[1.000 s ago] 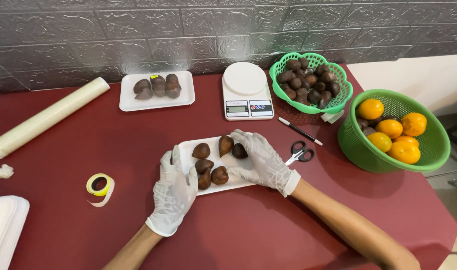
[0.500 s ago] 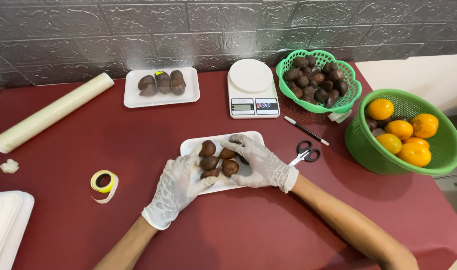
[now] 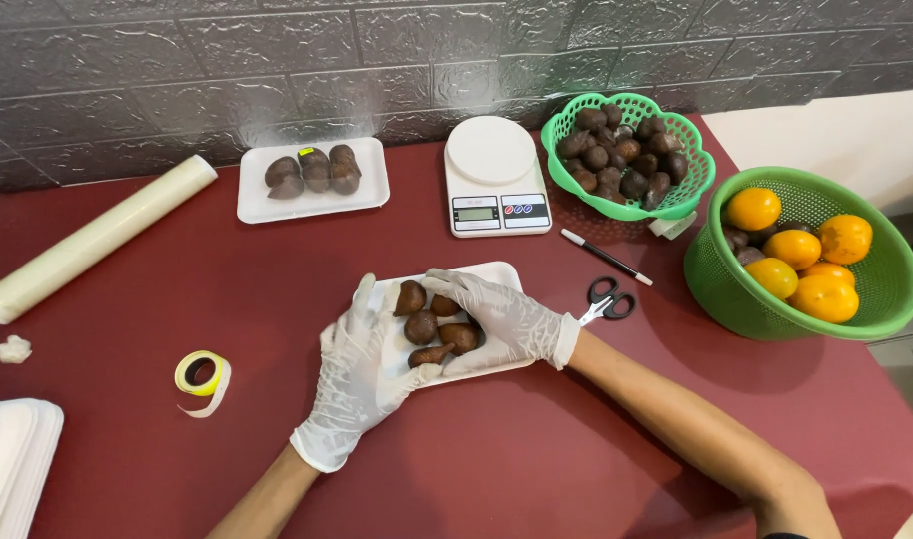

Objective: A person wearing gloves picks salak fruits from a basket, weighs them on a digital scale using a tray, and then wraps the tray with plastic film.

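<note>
Five brown, scaly, teardrop-shaped fruits (image 3: pixel 432 324) cluster on a white rectangular foam tray (image 3: pixel 501 274) just in front of the white digital scale (image 3: pixel 495 175); left hand (image 3: pixel 361 369) grips the tray's near-left edge; right hand (image 3: pixel 501 314), grip half-curled, touches the fruits.

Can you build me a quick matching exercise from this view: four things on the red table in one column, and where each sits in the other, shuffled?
Things:
1. white digital kitchen scale
2. roll of clear plastic wrap
3. black-handled scissors
4. yellow roll of tape

Places:
A. left of the gloved left hand
B. far left, lying at a slant near the wall
C. between the two white foam trays and the small green basket of brown fruit, at the back
D. just right of the gloved right hand

Pairs: 1-C, 2-B, 3-D, 4-A
</note>
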